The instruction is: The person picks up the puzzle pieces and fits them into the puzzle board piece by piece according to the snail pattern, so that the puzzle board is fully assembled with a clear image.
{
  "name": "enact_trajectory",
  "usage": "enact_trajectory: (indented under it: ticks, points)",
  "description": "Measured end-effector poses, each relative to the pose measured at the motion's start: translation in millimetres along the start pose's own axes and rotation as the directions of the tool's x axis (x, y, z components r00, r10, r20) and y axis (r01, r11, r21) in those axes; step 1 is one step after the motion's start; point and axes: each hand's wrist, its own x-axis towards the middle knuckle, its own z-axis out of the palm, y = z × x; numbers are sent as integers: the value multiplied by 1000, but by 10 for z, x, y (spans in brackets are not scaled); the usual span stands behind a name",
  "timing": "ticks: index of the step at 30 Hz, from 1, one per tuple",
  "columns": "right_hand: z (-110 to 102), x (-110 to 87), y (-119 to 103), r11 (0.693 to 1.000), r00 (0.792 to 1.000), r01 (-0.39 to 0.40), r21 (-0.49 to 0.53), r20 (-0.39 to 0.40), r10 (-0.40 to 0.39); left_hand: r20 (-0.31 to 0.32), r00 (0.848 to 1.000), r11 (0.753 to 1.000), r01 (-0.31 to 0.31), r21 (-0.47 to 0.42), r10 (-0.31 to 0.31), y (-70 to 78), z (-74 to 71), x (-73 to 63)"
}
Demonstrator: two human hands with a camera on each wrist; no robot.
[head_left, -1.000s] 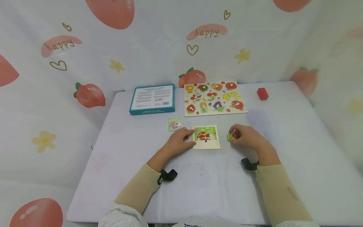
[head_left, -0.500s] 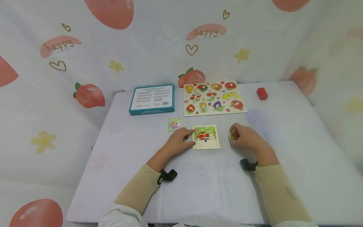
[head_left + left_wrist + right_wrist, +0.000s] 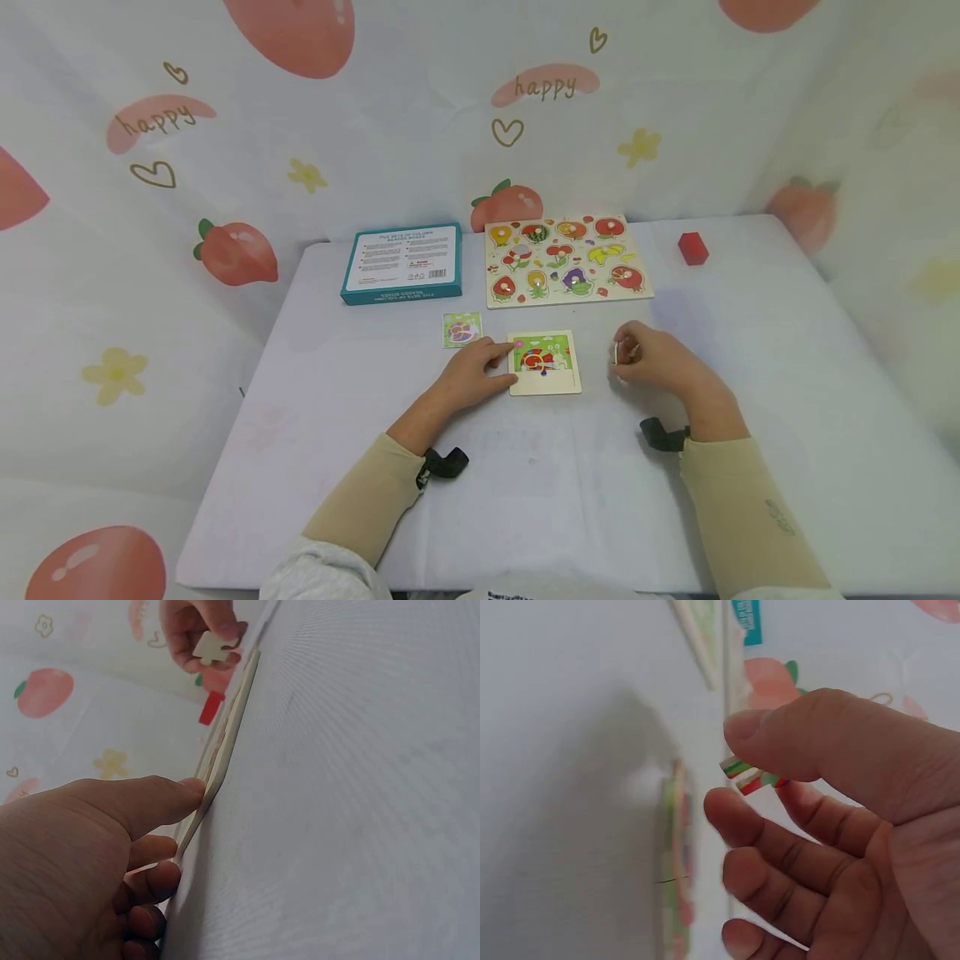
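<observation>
The square wooden jigsaw tray [image 3: 546, 382] lies flat, with snail-picture pieces across its upper part and bare wood along its lower part. My left hand [image 3: 472, 373] rests at the tray's left side, thumb and index finger spread and touching its edge. To the right, my right hand [image 3: 656, 360] pinches a jigsaw piece [image 3: 617, 353] on edge, off the table. The piece's plain wooden back [image 3: 213, 647] with its knob faces the left wrist camera. In the right wrist view, green and red stripes show on the piece [image 3: 750, 782] beside the thumb.
A small picture card [image 3: 462, 330] lies up and left of the tray. Behind stand a teal-edged box [image 3: 405, 262] and a fruit knob-puzzle board [image 3: 567, 296]. One red block [image 3: 693, 248] sits at the back right. A patterned cloth [image 3: 420, 117] hangs behind the table.
My right hand has turned the jigsaw piece from showing its green and red face to edge-on, and shifted slightly right. The left hand and the tray have stayed put.
</observation>
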Motion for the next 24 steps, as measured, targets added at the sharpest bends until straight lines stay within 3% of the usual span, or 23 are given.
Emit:
enact_trajectory:
  ticks: [6,15,24]
  points:
    - [-135,-88,-197,998,997,40,-53,-69,-44,-18,999,999,-33,7,33,-31,17,3]
    - [-324,-263,-463,987,982,114,-113,-141,-129,-22,999,999,-35,8,35,-19,9,-5]
    - [-363,-350,-645,948,931,259,-186,-214,-296,-11,1000,1000,-29,11,29,-16,5,4]
